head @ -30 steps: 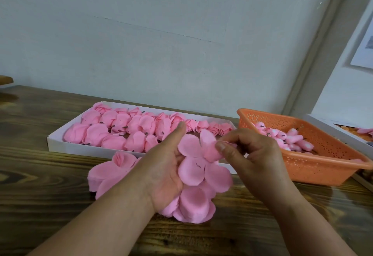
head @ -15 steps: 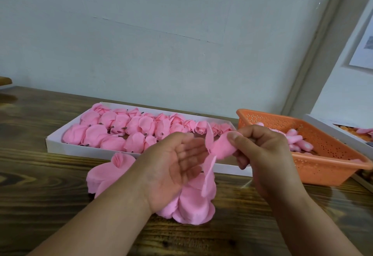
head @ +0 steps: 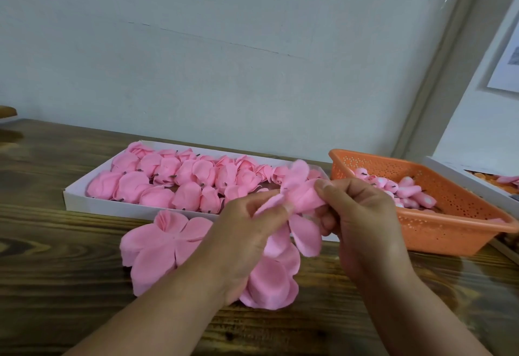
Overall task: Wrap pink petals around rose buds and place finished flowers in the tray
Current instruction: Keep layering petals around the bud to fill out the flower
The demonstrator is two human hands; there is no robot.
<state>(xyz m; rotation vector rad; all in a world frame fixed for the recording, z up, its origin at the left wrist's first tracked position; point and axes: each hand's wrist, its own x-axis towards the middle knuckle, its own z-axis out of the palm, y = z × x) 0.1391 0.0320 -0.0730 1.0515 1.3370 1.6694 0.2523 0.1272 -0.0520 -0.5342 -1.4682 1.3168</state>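
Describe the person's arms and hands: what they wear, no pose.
Both forearms are bare as far as the frame shows: no sleeves in view. The left hand and right hand wear no gloves; no rings, watch or bracelets show. Fingernails are short and unpainted.

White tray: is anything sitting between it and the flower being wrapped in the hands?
Nothing visible blocks the way. The flower, pinched by the left hand and right hand, hangs at the tray's near right corner. That end holds fewer finished roses than the packed left, so it could go straight in.
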